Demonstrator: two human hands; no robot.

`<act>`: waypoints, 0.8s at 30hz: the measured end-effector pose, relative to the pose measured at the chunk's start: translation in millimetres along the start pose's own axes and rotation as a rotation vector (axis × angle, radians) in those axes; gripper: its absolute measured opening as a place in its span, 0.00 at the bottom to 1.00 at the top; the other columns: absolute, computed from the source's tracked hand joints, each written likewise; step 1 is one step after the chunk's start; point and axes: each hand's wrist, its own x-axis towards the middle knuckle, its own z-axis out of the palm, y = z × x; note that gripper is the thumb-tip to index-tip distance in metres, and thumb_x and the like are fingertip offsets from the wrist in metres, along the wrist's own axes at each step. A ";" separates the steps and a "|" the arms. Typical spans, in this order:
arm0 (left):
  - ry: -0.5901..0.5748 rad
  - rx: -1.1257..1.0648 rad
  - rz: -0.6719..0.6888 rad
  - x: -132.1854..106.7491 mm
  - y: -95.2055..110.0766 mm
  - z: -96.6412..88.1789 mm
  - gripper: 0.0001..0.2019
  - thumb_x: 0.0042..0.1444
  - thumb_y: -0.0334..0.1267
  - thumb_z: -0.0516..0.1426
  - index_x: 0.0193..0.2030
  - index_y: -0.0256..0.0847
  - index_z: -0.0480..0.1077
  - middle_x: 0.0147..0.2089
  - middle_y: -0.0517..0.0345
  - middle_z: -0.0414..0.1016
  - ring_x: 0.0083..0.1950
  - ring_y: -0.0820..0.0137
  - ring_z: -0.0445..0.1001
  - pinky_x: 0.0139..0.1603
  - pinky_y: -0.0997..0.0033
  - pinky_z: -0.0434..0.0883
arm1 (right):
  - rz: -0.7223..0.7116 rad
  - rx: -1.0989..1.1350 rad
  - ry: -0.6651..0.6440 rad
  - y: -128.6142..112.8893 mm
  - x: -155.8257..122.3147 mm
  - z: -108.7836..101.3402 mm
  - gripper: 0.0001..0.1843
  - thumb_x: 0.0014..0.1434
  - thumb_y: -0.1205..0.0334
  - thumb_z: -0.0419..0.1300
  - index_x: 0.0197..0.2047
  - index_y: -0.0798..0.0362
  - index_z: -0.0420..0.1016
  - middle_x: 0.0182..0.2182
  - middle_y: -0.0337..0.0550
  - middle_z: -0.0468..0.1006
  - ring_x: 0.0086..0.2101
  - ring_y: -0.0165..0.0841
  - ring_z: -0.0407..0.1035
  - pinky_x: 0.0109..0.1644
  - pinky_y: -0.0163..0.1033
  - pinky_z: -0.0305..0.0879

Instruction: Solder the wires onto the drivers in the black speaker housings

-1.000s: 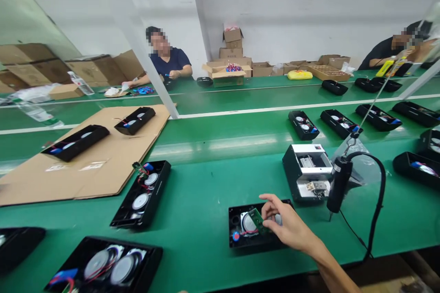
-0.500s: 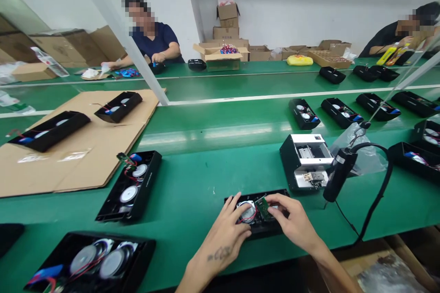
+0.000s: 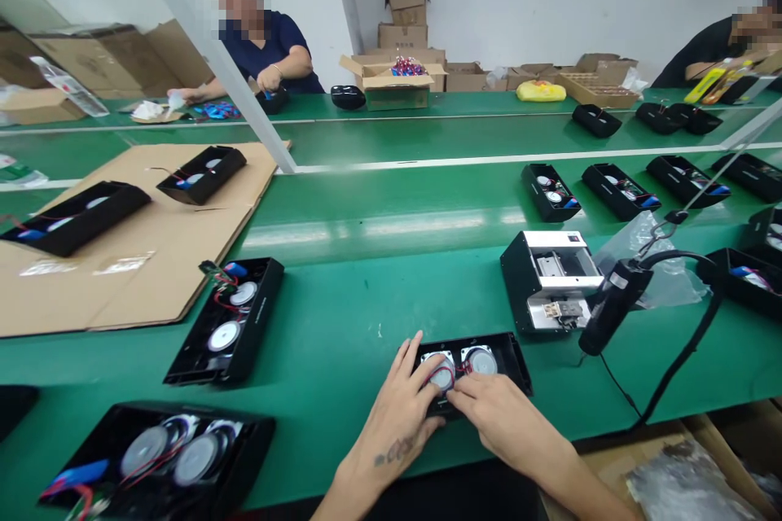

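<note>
A black speaker housing point(image 3: 519, 370) lies in front of me on the green bench, with two round speakers point(image 3: 480, 361) inside. My left hand point(image 3: 397, 403) grips its left end, fingers spread over the edge and the left speaker, thumb at the near side. Red and black wires point(image 3: 445, 368) loop across the left speaker. At the housing's near middle, the fingers of my right hand point(image 3: 498, 415) are pinched together on these wires. The green circuit board is out of sight, and the right fingertips are partly hidden.
A black-and-silver machine point(image 3: 550, 281) and a hanging electric screwdriver point(image 3: 614, 308) are at right. Other speaker housings stand at left point(image 3: 229, 321), near left point(image 3: 159, 456) and far right point(image 3: 553, 194). Cardboard point(image 3: 152, 277) covers the left bench. Two people work across the bench.
My right hand has moved left and down, from holding the green circuit board above the housing to its near middle. The board has gone from sight, baring the right speaker.
</note>
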 end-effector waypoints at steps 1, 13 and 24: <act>-0.007 0.013 0.013 0.4 -0.7 3.3 0.21 0.49 0.27 0.74 0.50 0.43 0.79 0.70 0.48 0.75 0.82 0.34 0.52 0.76 0.20 0.62 | 0.004 0.017 -0.030 1.5 -0.2 -2.3 0.23 0.59 0.84 0.54 0.47 0.53 0.82 0.40 0.45 0.86 0.39 0.40 0.80 0.44 0.42 0.73; 0.022 0.072 0.118 -4.0 -4.2 12.5 0.15 0.56 0.34 0.73 0.50 0.41 0.81 0.67 0.51 0.78 0.83 0.38 0.51 0.81 0.30 0.60 | 0.012 0.100 0.103 0.5 -12.8 14.8 0.23 0.63 0.74 0.58 0.60 0.54 0.75 0.47 0.49 0.83 0.46 0.43 0.76 0.56 0.50 0.70; -0.232 -0.283 -0.062 49.2 -32.4 -23.6 0.10 0.51 0.42 0.77 0.36 0.47 0.84 0.62 0.57 0.81 0.77 0.45 0.64 0.80 0.38 0.55 | 0.090 0.295 -0.059 29.9 28.0 -23.5 0.14 0.65 0.72 0.62 0.50 0.51 0.85 0.45 0.46 0.86 0.45 0.42 0.79 0.51 0.44 0.67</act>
